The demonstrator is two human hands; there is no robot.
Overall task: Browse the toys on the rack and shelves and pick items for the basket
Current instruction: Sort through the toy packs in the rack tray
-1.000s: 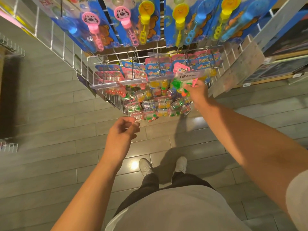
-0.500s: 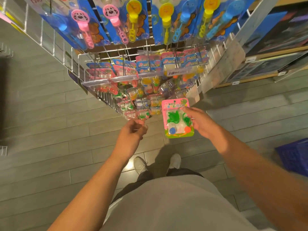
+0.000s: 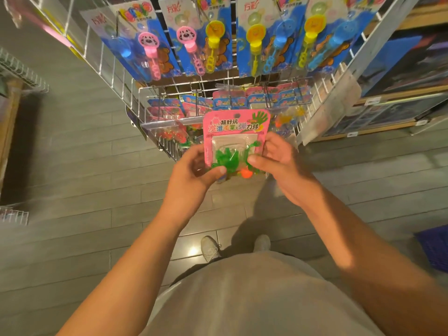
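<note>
Holding: toy pack (image 3: 236,139), pink card with green sticky hands and an orange ball under a clear blister, face up for reading
Left hand (image 3: 194,173): fingers curled under the lower left corner, thumb pinching the front
Right hand (image 3: 278,158): clamped on the right edge, thumb on the blister
Position: pack off its hook, in front of the wire rack (image 3: 135,105), steadied two-handed, likely for inspection
Above: bubble wands (image 3: 150,54) hanging on carded packs
Basket (image 3: 434,248): blue shape at right floor edge, probably it; pack not yet inside
</note>
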